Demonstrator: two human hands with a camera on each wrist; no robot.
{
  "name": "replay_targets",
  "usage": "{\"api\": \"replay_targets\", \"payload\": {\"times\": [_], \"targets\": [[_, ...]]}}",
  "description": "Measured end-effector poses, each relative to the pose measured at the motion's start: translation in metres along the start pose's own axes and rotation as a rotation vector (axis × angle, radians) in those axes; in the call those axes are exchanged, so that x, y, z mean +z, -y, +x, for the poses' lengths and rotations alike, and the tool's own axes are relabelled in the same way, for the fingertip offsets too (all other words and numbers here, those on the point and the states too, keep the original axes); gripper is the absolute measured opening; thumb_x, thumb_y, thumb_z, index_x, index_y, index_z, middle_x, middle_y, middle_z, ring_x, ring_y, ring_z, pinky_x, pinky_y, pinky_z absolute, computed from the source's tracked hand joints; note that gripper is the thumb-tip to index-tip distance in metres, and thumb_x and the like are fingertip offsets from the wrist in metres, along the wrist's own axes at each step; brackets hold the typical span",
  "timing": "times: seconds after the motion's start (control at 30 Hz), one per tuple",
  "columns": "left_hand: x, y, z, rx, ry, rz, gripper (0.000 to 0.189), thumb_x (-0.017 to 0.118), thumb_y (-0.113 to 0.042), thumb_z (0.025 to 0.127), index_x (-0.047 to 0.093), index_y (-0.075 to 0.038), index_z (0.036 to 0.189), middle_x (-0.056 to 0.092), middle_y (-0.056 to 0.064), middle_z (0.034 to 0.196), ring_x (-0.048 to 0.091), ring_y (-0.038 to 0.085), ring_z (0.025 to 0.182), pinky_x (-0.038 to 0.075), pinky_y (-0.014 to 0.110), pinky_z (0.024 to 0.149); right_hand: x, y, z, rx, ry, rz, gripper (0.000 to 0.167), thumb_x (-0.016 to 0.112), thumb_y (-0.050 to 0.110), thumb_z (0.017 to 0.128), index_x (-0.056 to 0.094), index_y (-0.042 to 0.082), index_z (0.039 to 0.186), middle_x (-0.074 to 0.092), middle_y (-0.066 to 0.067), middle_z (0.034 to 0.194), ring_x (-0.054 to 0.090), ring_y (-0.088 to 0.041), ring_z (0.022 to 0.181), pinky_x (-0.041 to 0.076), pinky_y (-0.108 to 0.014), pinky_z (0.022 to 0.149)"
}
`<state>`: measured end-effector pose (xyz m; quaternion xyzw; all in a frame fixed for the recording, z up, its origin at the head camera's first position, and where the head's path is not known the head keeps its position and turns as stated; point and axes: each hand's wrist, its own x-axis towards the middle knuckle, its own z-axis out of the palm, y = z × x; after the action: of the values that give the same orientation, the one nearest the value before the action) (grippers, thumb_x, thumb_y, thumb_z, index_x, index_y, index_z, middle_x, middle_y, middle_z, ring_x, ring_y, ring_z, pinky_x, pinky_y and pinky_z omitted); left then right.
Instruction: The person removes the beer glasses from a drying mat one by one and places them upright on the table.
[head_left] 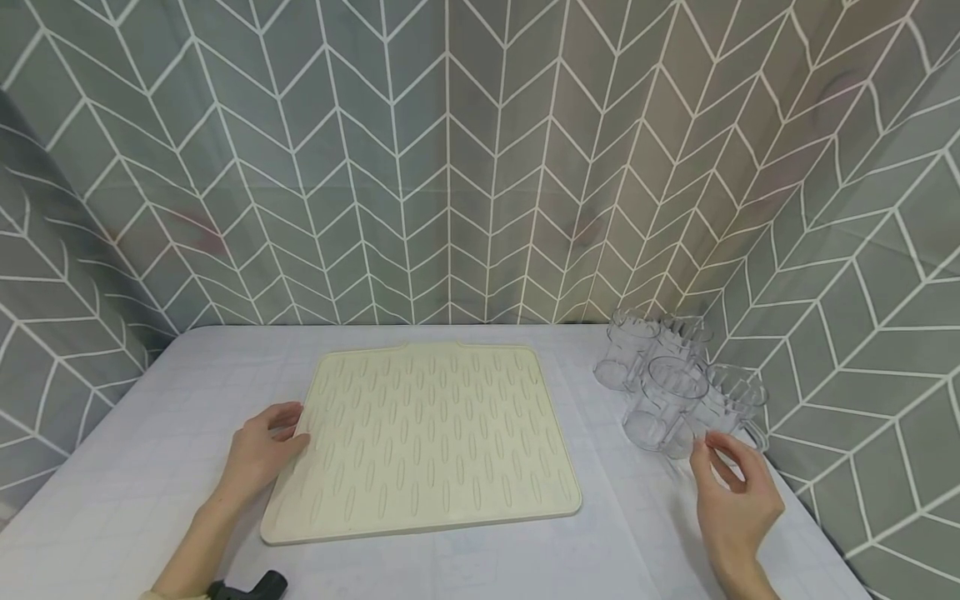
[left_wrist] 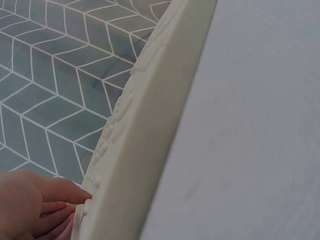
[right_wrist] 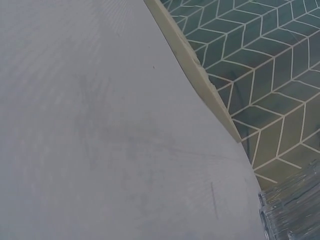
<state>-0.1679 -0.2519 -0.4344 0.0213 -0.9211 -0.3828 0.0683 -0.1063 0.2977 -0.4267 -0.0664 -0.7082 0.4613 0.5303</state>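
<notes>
My left hand (head_left: 258,446) is at the left edge of a cream draining mat (head_left: 442,433) with raised oval ridges, lying flat on the table. The thumb (left_wrist: 67,191) lies over the mat's rim, while the other fingers curl beside and below it. Beyond the mat's right side, my right hand (head_left: 738,496) is loosely curved, thumb and index tips close together. Those tips overlap the lower part of the front right clear mug (head_left: 738,392) in the head view. Another clear mug (head_left: 667,400) stands just left of it. The right wrist view leaves the right hand out.
Behind the front pair are two more clear mugs, one at the left (head_left: 630,346) and one at the right (head_left: 684,329). A white cloth (head_left: 510,562) covers the table. Patterned grey curtains (head_left: 450,167) hang behind and along both sides.
</notes>
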Motion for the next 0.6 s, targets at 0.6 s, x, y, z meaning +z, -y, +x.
{"api": "replay_targets", "payload": {"times": [0.6], "targets": [[0.002,0.0,-0.003,0.012,-0.02,0.005,0.054,0.063,-0.011,0.093,0.046,0.01,0.139,0.053,0.037,0.131,0.058,0.053,0.118,0.057,0.053,0.094,0.02,0.013,-0.014,-0.545,0.159,0.082,0.016,0.065,0.0,0.082,0.072,-0.012,0.089,0.071,-0.023,0.089,0.068,-0.004,0.098,0.049,-0.006,0.093]]}}
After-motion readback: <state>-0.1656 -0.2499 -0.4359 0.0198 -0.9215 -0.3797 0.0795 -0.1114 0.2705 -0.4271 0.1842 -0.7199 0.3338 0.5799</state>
